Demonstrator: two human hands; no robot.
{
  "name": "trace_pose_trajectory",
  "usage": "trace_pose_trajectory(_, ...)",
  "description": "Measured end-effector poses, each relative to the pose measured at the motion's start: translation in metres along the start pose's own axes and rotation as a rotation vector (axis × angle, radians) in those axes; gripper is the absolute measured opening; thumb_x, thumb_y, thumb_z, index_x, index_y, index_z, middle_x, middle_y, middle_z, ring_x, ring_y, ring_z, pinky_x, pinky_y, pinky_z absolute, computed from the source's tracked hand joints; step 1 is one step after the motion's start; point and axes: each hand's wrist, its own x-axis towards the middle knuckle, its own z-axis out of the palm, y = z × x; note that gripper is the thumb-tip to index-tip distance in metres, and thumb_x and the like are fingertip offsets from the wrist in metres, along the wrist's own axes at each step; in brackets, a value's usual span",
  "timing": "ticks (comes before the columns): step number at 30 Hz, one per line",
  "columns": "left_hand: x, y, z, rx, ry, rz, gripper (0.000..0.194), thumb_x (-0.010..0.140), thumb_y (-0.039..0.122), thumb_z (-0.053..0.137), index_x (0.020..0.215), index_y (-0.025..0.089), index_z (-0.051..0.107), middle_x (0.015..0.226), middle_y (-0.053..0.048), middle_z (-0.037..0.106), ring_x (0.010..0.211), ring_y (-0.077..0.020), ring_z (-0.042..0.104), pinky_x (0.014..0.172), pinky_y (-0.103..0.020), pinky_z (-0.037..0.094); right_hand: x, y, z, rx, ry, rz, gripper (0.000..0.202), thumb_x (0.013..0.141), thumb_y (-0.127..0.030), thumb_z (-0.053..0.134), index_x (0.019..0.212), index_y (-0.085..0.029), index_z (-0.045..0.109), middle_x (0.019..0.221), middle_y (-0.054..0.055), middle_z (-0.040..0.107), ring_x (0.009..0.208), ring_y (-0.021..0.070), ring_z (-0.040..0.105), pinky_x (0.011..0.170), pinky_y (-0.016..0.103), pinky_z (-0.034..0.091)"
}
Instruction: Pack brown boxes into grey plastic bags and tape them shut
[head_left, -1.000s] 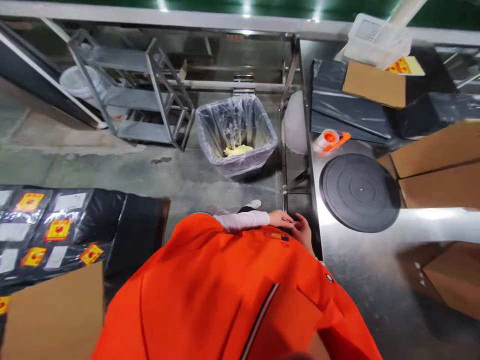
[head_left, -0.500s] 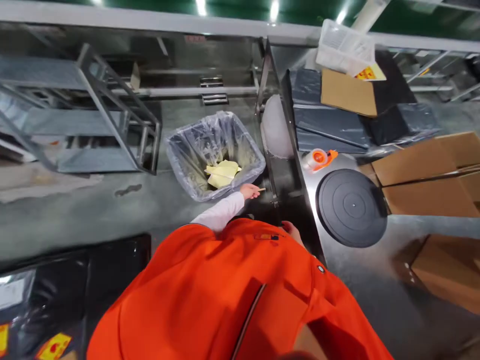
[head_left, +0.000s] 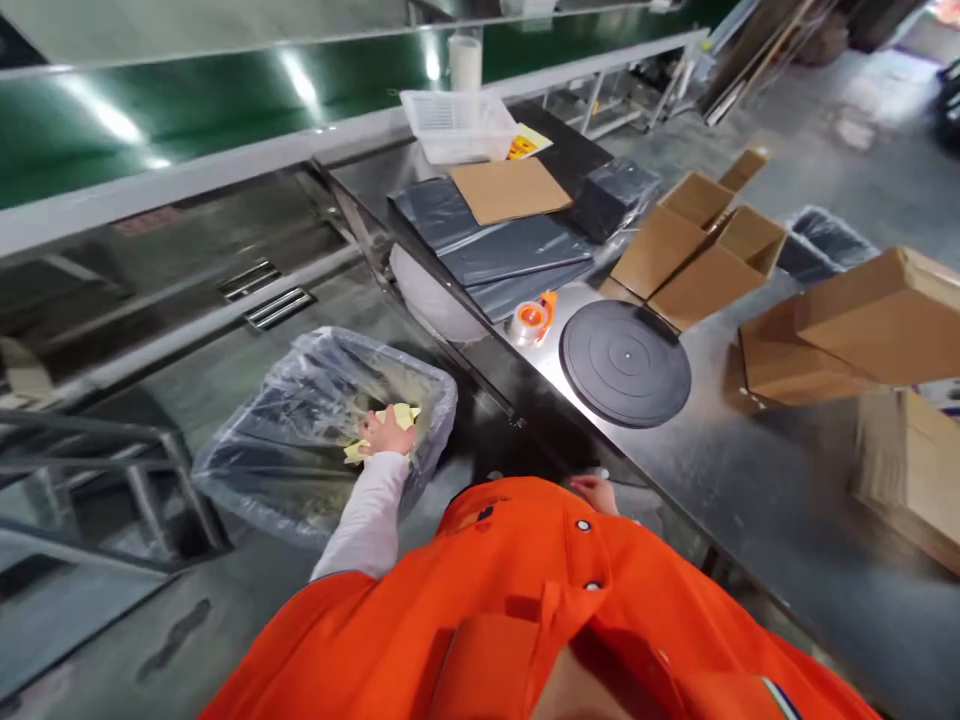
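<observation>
My left hand [head_left: 387, 434] reaches down into a bin [head_left: 444, 400] lined with clear plastic. Its fingers are spread over crumpled yellow paper [head_left: 405, 413] lying inside. Near the front of my orange jacket is my right hand [head_left: 596, 492], beside the metal table's edge. Its fingers look curled around a small whitish thing that I cannot make out.
On the metal table [head_left: 675, 470] are a round black turntable [head_left: 625, 364], an orange tape dispenser [head_left: 532, 322], dark plastic-wrapped packs [head_left: 517, 250], a flat cardboard piece [head_left: 510, 190], a white basket [head_left: 461, 127] and open cardboard boxes [head_left: 712, 260]. A metal rack [head_left: 142, 495] stands left.
The view has turned to the right. My left hand has moved from the bin's near rim onto the yellow paper and its fingers have spread; the small stick it held no longer shows.
</observation>
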Motion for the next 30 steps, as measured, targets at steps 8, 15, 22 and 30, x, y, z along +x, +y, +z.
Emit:
trace_pose_trajectory(8,-0.046,0.113,0.024,-0.230,0.149,0.851,0.018,0.097,0.031,0.073,0.107,0.021,0.085,0.143,-0.014,0.065,0.141,-0.0317,0.054,0.129,-0.049,0.036,0.063,-0.067,-0.009,0.048,0.378,-0.455,0.038,0.076,-0.049,0.096,0.064,-0.023,0.071,0.074,0.004,0.073,0.082,0.0220,0.065,0.088,0.039,0.053)
trace_pose_trajectory(15,-0.092,0.158,0.004,-0.251,0.177,1.444,0.018,0.098,0.038,0.074,0.100,0.025,0.086,0.141,-0.010,0.064,0.142,-0.0355,0.048,0.125,-0.057,0.035,0.060,-0.091,-0.038,-0.259,0.596,-0.859,0.045,0.090,-0.059,0.085,0.069,-0.022,0.071,0.073,0.003,0.069,0.074,0.0178,0.060,0.080,0.036,0.047)
trace_pose_trajectory(22,-0.129,0.172,0.009,-0.247,0.050,1.539,0.022,0.099,0.040,0.071,0.093,0.026,0.087,0.127,-0.009,0.072,0.133,-0.0326,0.055,0.120,-0.055,0.041,0.051,-0.079,-0.041,-0.181,0.562,-0.848,0.046,0.090,-0.061,0.084,0.071,-0.022,0.070,0.074,0.003,0.067,0.076,0.0187,0.060,0.080,0.036,0.045)
trace_pose_trajectory(30,-0.148,0.179,0.025,-0.108,0.019,1.573,0.021,0.096,0.036,0.072,0.083,0.024,0.083,0.120,-0.010,0.077,0.128,-0.0358,0.058,0.119,-0.062,0.033,0.046,-0.076,-0.042,-0.392,0.373,-0.799,0.038,0.098,-0.053,0.079,0.078,-0.021,0.074,0.081,0.004,0.069,0.083,0.0186,0.056,0.084,0.036,0.041)
